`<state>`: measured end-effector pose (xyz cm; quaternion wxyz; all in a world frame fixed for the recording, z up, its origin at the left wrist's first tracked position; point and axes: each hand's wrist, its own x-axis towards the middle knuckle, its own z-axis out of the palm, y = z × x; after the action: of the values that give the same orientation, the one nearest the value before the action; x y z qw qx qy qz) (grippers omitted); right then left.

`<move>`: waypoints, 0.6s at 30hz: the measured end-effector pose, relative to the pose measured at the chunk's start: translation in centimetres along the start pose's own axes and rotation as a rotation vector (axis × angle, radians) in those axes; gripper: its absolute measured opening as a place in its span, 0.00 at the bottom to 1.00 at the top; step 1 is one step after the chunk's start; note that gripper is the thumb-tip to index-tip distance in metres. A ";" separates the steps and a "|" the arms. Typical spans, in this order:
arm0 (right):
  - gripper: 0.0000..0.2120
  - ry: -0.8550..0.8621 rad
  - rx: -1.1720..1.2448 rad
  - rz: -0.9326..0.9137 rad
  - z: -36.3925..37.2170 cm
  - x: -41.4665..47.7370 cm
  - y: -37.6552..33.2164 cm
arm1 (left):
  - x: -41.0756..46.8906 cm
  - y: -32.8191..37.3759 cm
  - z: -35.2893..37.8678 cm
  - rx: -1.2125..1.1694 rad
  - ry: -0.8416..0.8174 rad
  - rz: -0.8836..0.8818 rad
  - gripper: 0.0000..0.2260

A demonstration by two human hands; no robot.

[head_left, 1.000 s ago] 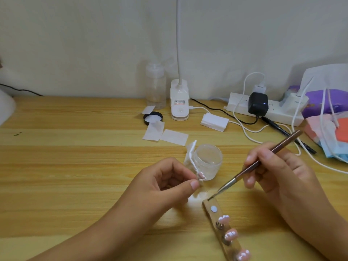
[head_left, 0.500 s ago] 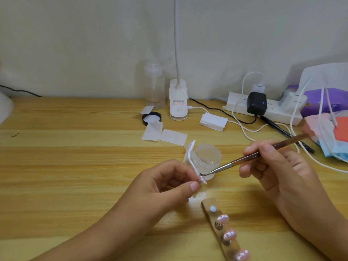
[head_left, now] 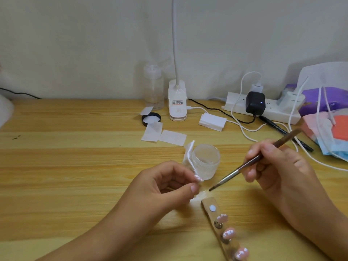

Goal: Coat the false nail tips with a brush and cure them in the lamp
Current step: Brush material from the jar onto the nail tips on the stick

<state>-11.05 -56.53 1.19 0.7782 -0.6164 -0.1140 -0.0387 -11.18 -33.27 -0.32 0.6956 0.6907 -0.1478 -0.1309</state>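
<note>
I log left hand pinching one nail tip; right hand clamped on brush, bristles just beside that tip, apart. Strip beneath right hand holds three tips. Coating underway, I judge; curing left.

Soft even light, slightly blurred edges.

Home desk: wooden tabletop, power strip.
</note>
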 end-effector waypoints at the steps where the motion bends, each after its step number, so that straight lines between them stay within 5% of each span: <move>1: 0.13 0.033 0.031 -0.001 -0.1 0.2 0.0 | -0.1 0.0 0.1 0.011 -0.005 -0.002 0.08; 18: 0.12 0.107 0.134 0.042 -1.2 1.1 0.3 | 0.0 0.2 1.8 0.741 -0.011 0.240 0.11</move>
<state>-9.82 -57.52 0.91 0.8234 -0.5621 -0.0618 -0.0475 -11.90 -34.92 -0.15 0.4087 0.8722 -0.2686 0.0100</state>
